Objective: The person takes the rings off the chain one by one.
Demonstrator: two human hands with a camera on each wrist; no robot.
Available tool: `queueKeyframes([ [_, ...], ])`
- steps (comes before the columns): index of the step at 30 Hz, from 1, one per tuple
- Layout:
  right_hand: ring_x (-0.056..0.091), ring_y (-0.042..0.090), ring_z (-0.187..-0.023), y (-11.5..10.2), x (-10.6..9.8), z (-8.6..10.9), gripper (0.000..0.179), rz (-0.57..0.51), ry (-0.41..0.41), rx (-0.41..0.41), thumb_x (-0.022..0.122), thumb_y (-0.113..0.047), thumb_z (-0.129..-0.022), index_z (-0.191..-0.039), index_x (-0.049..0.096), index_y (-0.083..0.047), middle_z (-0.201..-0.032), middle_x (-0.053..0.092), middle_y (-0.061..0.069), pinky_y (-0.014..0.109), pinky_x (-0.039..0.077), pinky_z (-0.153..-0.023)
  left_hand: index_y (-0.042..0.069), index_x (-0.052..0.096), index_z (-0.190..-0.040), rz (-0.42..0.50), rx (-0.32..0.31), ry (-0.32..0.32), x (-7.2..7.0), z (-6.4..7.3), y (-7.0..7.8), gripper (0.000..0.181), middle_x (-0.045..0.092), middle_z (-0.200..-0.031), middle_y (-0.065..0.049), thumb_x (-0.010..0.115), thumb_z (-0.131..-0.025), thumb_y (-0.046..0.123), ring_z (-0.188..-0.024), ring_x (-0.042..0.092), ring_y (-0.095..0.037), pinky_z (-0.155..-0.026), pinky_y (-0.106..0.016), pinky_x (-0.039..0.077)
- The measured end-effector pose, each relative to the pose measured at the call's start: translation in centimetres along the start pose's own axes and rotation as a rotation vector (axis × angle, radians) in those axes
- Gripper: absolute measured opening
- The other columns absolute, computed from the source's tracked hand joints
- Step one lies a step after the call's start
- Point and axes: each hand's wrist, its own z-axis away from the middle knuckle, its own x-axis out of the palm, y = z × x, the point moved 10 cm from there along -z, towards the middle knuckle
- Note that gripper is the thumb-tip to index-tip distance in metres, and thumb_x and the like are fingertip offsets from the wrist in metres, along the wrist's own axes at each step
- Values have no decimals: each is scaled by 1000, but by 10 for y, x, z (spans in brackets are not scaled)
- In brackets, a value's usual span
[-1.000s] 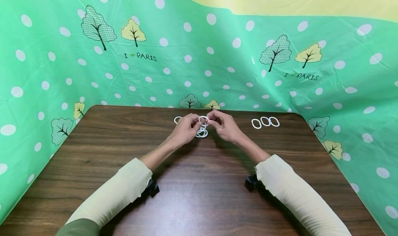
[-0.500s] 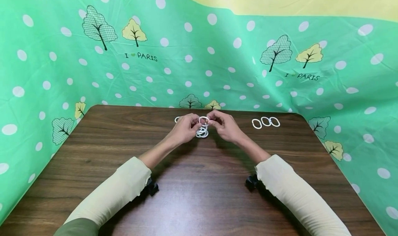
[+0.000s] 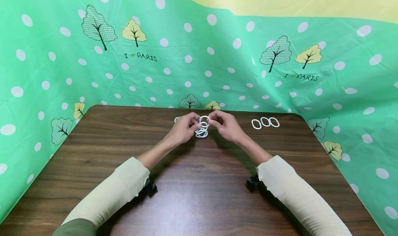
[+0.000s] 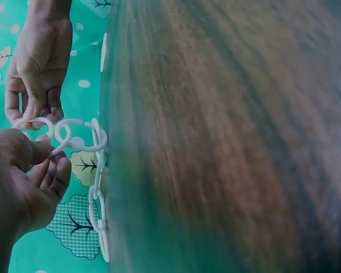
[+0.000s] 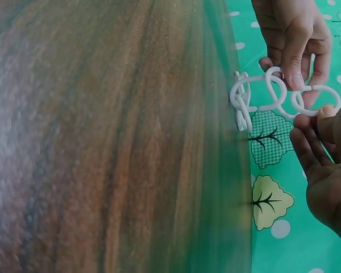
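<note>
Both hands meet over the far middle of the table, working on a chain of white plastic links. My right hand [image 3: 227, 127] pinches the end link [image 3: 204, 116] between thumb and fingers. From the other side, my left hand [image 3: 186, 128] pinches the chain where the end link meets the adjoining link [image 5: 268, 85], its thumb right at the end link's gap. Below the fingers the rest of the chain [image 3: 202, 136] hangs down and gathers in a small heap on the tabletop. Part of the held links is hidden behind the fingertips.
Three loose white links [image 3: 257, 128] lie side by side at the far right of the brown wooden table [image 3: 199, 201]. Another white link [image 3: 176, 119] shows partly behind the left hand. A green dotted cloth [image 3: 205, 80] hangs behind the table's far edge.
The end link has shifted slightly to the right, and the adjoining link shows more clearly beneath it. Both hands keep their pinch in nearly the same place.
</note>
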Motion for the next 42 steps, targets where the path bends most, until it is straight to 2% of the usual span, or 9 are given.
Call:
queueKeyframes([
  [3, 71, 40, -93, 0, -5, 1, 12, -17, 16, 19, 73, -1, -108, -116, 74, 7, -102, 76, 24, 19, 52, -74, 2, 78, -122, -8, -2, 19, -2, -1, 0, 16, 83, -105, -11, 76, -108, 11, -97, 77, -22, -93, -39, 63],
  [8, 69, 35, -90, 4, -12, 4, 14, -19, 19, 40, 74, -4, -108, -117, 74, 6, -103, 75, 26, 20, 50, -71, 2, 80, -117, 13, -9, 51, -7, -2, -1, 12, 83, -102, -10, 76, -108, 9, -93, 76, -22, -84, -31, 59],
  [13, 71, 38, -93, 9, -22, 8, 16, 14, 18, 66, 73, -9, -109, -119, 75, 4, -106, 77, 27, 21, 50, -73, 2, 79, -116, 35, -20, 68, -10, -2, -4, 11, 81, -99, -10, 75, -108, 9, -91, 75, -24, -79, -27, 54],
  [17, 74, 46, -101, 17, -29, 12, 20, 37, 3, 107, 72, -11, -111, -123, 75, 5, -108, 78, 26, 22, 53, -75, 2, 79, -116, 26, -29, 69, -12, -2, -6, 12, 80, -100, -9, 76, -108, 10, -90, 72, -20, -83, -29, 54],
  [19, 76, 49, -103, 21, -33, 13, 22, 33, -1, 128, 72, -11, -111, -125, 74, 6, -108, 79, 25, 26, 58, -78, 3, 79, -117, 21, -30, 65, -12, -1, -6, 12, 80, -101, -9, 77, -108, 11, -89, 71, -19, -86, -31, 54],
  [25, 80, 42, -99, 31, -40, 18, 25, 43, -5, 161, 71, -12, -112, -127, 74, 8, -108, 80, 24, 43, 67, -87, 5, 78, -115, 36, -35, 65, -12, -1, -7, 9, 79, -102, -9, 76, -108, 10, -91, 72, -19, -87, -31, 55],
  [35, 79, 29, -95, 44, -58, 30, 27, 136, -20, 213, 70, -16, -113, -129, 75, 6, -109, 82, 21, 40, 67, -86, 4, 79, -115, 86, -23, 87, -15, -2, -7, 9, 82, -105, -11, 78, -107, 9, -100, 78, -24, -92, -35, 59],
  [42, 79, 28, -92, 53, -70, 34, 24, 138, -8, 243, 72, -12, -111, -126, 75, 6, -107, 81, 23, 35, 66, -83, 2, 78, -120, 107, -42, 84, -13, -1, -8, 15, 83, -109, -11, 77, -107, 9, -104, 78, -27, -101, -43, 61],
])
